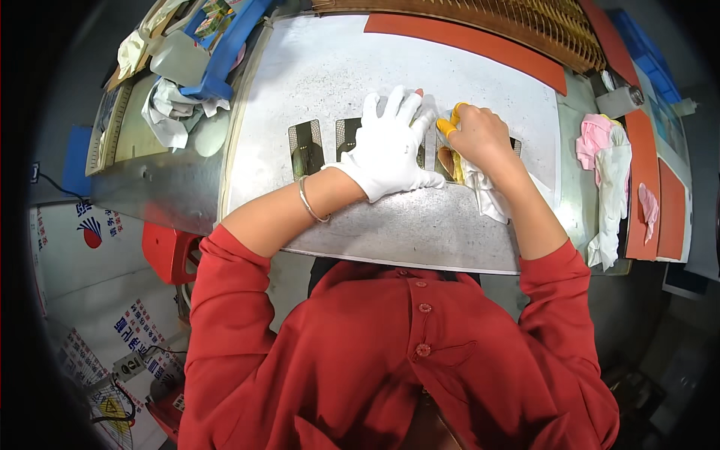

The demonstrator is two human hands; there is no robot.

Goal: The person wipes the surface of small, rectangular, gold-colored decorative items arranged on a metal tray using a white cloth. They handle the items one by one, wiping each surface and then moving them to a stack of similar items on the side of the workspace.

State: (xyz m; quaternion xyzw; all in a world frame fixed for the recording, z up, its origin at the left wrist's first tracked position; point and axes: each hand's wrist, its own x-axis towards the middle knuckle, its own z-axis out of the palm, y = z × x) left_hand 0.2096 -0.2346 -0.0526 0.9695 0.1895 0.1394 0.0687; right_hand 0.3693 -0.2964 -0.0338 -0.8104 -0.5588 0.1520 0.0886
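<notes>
My left hand (390, 146), in a white glove with one bare fingertip showing, lies flat with fingers spread. It covers part of a row of dark flat panels with patterned edges on the worktable. At the row's left end, one dark panel (306, 154) shows almost whole; a second dark panel (347, 135) sticks out beside the glove. My right hand (484, 135), wearing yellow finger cots, is closed around a bunched white and yellow cloth (486, 193). The cloth rests on the panels at the row's right side, and its loose end trails toward the table's near edge.
A white sheet (300, 67) covers the metal worktable (420, 232). A long red strip (465, 45) and a slatted wooden rack (510, 22) line the back. At right lie pink and white cloths (611, 165) and a bottle (619, 101); at left, rags (169, 112) near a blue rack (232, 49).
</notes>
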